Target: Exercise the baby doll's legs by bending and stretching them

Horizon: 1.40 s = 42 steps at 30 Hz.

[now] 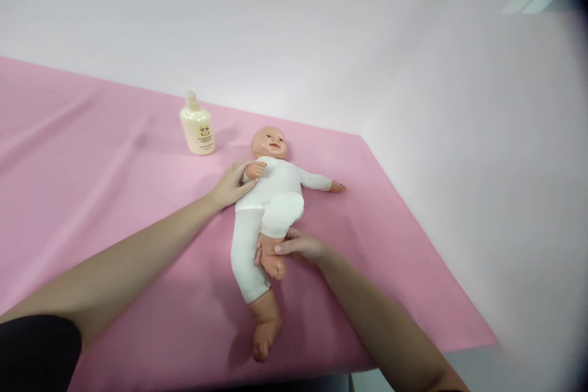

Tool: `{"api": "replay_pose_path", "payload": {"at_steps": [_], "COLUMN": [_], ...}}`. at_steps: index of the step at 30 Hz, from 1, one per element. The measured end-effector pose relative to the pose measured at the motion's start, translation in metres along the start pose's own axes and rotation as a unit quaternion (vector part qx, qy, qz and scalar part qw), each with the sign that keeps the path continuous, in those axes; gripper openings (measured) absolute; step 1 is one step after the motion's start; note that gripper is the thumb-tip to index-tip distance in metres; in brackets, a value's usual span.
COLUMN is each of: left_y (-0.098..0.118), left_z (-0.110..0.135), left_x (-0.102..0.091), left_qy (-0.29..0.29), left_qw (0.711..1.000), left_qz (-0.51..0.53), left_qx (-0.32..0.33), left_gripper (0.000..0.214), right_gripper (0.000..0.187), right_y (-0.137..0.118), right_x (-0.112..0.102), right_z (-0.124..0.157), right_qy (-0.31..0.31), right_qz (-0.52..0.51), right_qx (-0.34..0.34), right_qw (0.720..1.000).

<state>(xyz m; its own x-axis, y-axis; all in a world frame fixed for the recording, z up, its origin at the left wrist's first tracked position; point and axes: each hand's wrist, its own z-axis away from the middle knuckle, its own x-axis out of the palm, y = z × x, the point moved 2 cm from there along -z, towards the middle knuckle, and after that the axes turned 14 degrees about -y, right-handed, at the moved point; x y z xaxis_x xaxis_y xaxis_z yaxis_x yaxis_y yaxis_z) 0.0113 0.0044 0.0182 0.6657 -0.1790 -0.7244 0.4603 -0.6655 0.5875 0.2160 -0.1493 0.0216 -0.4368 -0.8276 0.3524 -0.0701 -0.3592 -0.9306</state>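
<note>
A baby doll (281,180) in a white top and white trousers lies on its back, head at the far end. My left hand (232,185) is closed around the doll's arm at the side of its body, with the thumb against the torso; some fingers are hidden. My right hand (303,246) grips the doll's bent leg just above the foot, thumb in front and fingertips showing on the other side. The bent leg crosses over the other one, which lies stretched toward me. The doll's far arm reaches out to the right, untouched.
A cream pump-top bottle (198,130) with a dark printed label stands beyond my left hand, left of the doll's head. Pink cloth (138,196) with soft folds covers the table, whose right edge slants toward me. White walls (206,24) rise behind and to the right.
</note>
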Motion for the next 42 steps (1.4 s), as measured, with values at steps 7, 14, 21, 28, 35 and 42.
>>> {"api": "replay_pose_path", "payload": {"at_steps": [7,14,21,28,35,42], "left_y": [-0.0009,0.0002,0.0013,0.0001,-0.0002,-0.0007], "left_z": [-0.0006,-0.0009,-0.0002,-0.0006,-0.0007,-0.0004], "left_x": [0.0002,-0.0001,-0.0005,-0.0002,0.0,0.0005], "left_qy": [0.0,-0.001,0.002,0.002,0.002,0.005], "left_qw": [1.0,1.0,1.0,1.0,1.0,1.0], "left_qz": [0.008,0.005,0.008,0.008,0.007,0.001], "left_qx": [0.001,0.012,0.008,0.009,0.009,0.009], "left_gripper": [0.05,0.049,0.048,0.049,0.048,0.049], "right_gripper": [0.057,0.059,0.058,0.058,0.057,0.058], "right_y": [0.0012,0.002,0.003,-0.0001,-0.0005,0.0003], "right_x": [-0.0003,-0.0018,-0.0019,0.0,0.0007,-0.0002], "right_z": [-0.0007,-0.001,-0.0003,-0.0005,-0.001,-0.0002], "right_qy": [0.006,-0.001,-0.002,-0.001,0.003,0.004], "right_qz": [-0.024,-0.009,-0.01,-0.001,-0.004,-0.01], "right_qx": [0.011,0.006,0.006,0.007,0.007,0.007], "right_qw": [1.0,1.0,1.0,1.0,1.0,1.0]}}
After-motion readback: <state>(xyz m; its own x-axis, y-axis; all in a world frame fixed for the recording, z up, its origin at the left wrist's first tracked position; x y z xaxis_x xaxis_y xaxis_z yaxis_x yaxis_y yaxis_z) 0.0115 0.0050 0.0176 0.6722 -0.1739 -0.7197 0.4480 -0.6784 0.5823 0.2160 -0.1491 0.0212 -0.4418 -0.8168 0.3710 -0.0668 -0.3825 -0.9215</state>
